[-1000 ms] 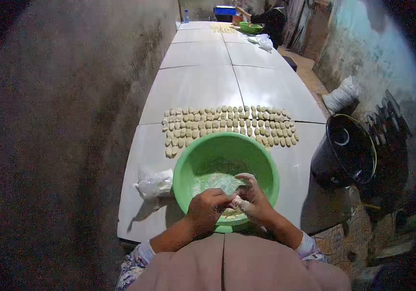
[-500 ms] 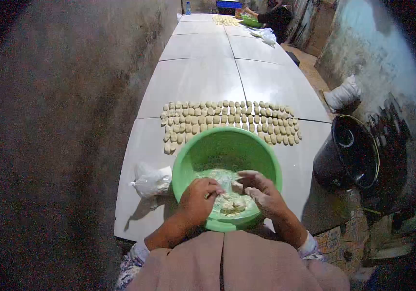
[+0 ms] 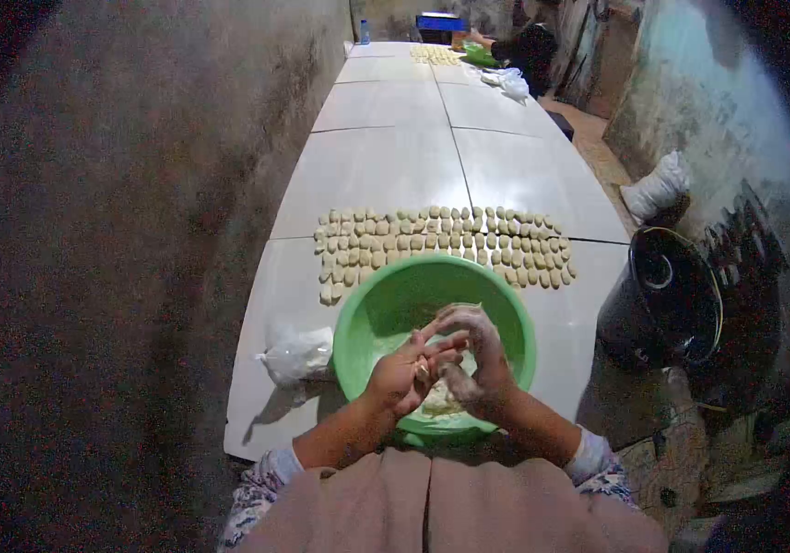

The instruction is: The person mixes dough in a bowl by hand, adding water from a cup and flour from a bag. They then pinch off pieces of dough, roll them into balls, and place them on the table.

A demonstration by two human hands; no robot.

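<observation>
A large green basin (image 3: 526,323) stands at the near end of the table, with pale, floury dough (image 3: 441,399) in its bottom. Over the basin my two hands meet. My left hand (image 3: 402,376) is turned partly palm up, its fingers curled around a small lump of dough (image 3: 423,370) that shows only in part. Dusted with flour, my right hand (image 3: 480,359) arches over from the right, its fingers apart and their tips touching the left fingers. Beyond the basin lie rows of small oval dough pieces (image 3: 441,241).
A tied plastic bag of white powder (image 3: 299,357) sits left of the basin on the white tiled table (image 3: 367,180). A black bucket (image 3: 658,295) and a white sack (image 3: 656,188) are on the right. Another person (image 3: 531,57) works at the far end beside a green basin (image 3: 480,57).
My hands have risen from the dough and come together above the basin. The right hand has moved left onto the left one. The view has tipped slightly.
</observation>
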